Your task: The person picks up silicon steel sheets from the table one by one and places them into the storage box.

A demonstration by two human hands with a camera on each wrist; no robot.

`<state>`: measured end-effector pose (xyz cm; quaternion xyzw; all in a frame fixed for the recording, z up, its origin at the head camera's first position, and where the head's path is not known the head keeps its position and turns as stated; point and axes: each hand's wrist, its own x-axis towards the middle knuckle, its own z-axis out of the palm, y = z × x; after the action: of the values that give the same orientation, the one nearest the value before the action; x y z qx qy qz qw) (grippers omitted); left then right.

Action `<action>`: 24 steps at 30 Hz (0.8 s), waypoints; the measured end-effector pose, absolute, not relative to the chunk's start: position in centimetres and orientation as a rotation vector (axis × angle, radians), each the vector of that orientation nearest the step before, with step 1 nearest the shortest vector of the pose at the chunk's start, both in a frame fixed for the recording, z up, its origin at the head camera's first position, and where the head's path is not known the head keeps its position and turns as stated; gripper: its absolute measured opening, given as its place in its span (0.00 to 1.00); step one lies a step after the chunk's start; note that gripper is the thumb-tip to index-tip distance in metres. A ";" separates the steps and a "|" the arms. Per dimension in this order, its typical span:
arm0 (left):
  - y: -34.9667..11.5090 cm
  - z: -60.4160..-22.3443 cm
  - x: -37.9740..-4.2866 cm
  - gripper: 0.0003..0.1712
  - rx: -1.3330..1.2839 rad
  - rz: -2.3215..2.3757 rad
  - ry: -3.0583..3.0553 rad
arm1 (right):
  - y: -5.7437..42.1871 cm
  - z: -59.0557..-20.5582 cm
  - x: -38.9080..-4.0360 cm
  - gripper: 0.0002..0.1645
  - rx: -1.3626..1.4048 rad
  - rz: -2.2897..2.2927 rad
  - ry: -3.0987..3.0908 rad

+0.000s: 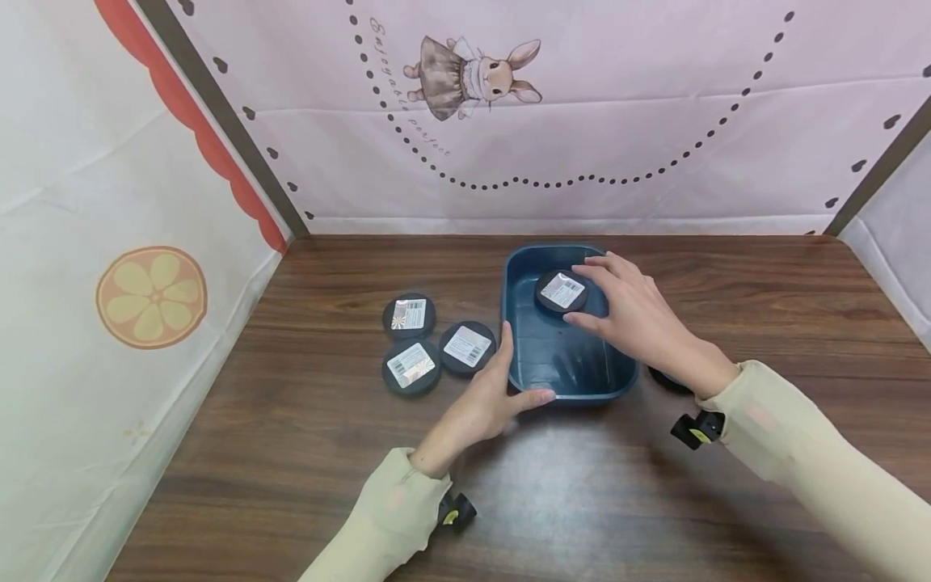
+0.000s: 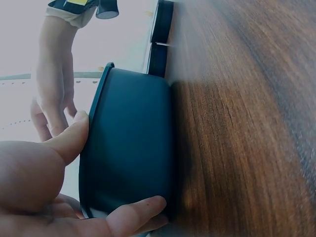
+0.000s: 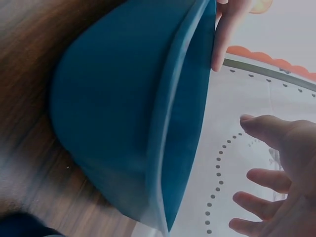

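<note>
A deep blue plastic bin (image 1: 560,356) stands on the wooden table. My left hand (image 1: 494,396) grips its near left corner, thumb at the near rim and fingers along the left side. Inside the bin sits a flat round black disc (image 1: 544,302) with a white barcode label. My right hand (image 1: 633,307) hovers above the bin with spread fingers; its thumb and index finger are close to that disc's right edge. In the right wrist view nothing lies between the fingers of the right hand (image 3: 281,173).
Left of the bin lie three similar labelled discs, one at the back (image 1: 409,333), one in front (image 1: 410,390) and one nearest the bin (image 1: 458,370). Another dark disc (image 1: 665,381) is partly hidden under the right wrist. Printed cloth (image 1: 618,81) hangs behind the table.
</note>
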<state>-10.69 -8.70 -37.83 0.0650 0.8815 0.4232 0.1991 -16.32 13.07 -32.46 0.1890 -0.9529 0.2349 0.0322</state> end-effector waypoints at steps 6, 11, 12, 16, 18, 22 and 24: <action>-8.6 -37.9 -10.7 0.64 0.174 1.169 2.471 | 13.8 -32.8 -15.7 0.41 0.579 0.744 -2.933; -8.6 -37.9 -10.7 0.64 0.171 1.164 2.465 | 14.2 -33.2 -15.3 0.41 0.576 0.753 -2.921; -8.6 -37.9 -10.7 0.64 0.170 1.164 2.464 | 14.3 -33.2 -15.2 0.41 0.575 0.755 -2.918; -8.6 -37.9 -10.7 0.64 0.169 1.166 2.463 | 14.6 -33.4 -14.8 0.41 0.568 0.766 -2.915; -8.6 -37.8 -10.7 0.64 0.167 1.165 2.462 | 14.7 -33.5 -14.6 0.42 0.560 0.776 -2.919; -8.6 -37.8 -10.7 0.65 0.165 1.172 2.460 | 15.0 -33.5 -14.2 0.42 0.548 0.802 -2.921; -8.6 -37.9 -10.7 0.65 0.168 1.175 2.461 | 15.1 -33.6 -14.0 0.43 0.546 0.808 -2.914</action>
<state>-10.70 -8.57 -37.87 0.0603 0.8818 0.4212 0.2034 -13.95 15.15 -33.57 0.1776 -0.9477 0.2628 0.0345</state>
